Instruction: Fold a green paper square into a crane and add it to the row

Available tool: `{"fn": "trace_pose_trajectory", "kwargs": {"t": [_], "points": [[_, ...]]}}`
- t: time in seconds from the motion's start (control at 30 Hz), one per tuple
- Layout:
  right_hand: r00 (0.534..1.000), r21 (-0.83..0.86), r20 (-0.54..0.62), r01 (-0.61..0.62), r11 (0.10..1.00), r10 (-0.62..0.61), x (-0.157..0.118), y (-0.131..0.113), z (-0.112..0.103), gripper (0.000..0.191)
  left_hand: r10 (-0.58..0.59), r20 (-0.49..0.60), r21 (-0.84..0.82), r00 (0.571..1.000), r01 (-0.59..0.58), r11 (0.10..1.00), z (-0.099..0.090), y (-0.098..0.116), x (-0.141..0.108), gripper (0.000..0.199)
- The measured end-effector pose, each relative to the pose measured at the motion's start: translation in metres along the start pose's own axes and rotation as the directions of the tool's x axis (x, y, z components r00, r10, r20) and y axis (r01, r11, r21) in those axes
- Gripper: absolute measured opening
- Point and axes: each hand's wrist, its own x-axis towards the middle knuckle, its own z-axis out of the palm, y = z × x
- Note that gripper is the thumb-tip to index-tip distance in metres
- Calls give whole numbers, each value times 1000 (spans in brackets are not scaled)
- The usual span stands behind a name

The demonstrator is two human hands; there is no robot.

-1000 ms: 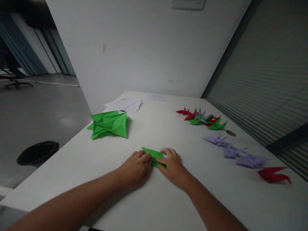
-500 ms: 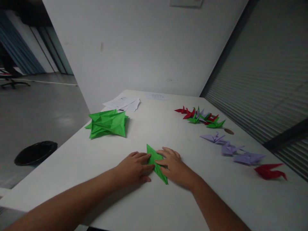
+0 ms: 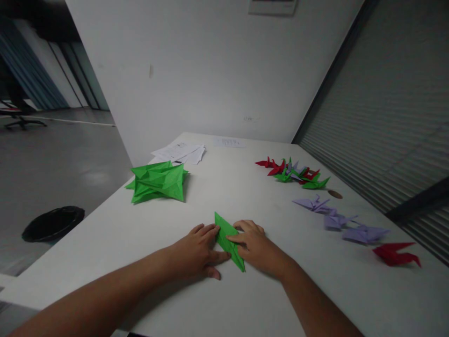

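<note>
Green fold (image 3: 228, 239): narrow pointed paper piece, flat on the white table (image 3: 245, 299), lower centre of the frame. Left hand (image 3: 198, 250): flat, fingers spread, pressing the fold's left edge. Right hand (image 3: 254, 243): flat, fingers on its right edge. Green pile (image 3: 157, 181): folded sheets, left of centre. White papers (image 3: 180, 152): behind the pile. Cranes, red, green, lilac (image 3: 293, 172): cluster, right of centre. Lilac cranes (image 3: 338, 220): row at right. Red crane (image 3: 395, 255): far right. Black bin (image 3: 52, 223): on the floor, left edge.
</note>
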Motion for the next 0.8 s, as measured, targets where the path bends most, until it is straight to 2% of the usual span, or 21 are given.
{"fn": "trace_pose_trajectory", "kwargs": {"t": [0.27,0.47,0.63,0.8], "points": [[995,-22,-95,-31,999,29,4,5,3,34,-6,-34,-115,999,2,993,-9,-9,-2,76],[968,91,-212,-115,989,132,15,8,15,9,8,-31,-77,999,-10,997,-6,-8,-2,78],[958,89,-258,-104,991,124,19,7,24,15,37,-48,-54,998,-39,998,-10,-5,-1,77],[953,96,-278,-95,991,118,18,5,28,21,92,-72,-116,993,-100,988,-12,-7,1,77]]}}
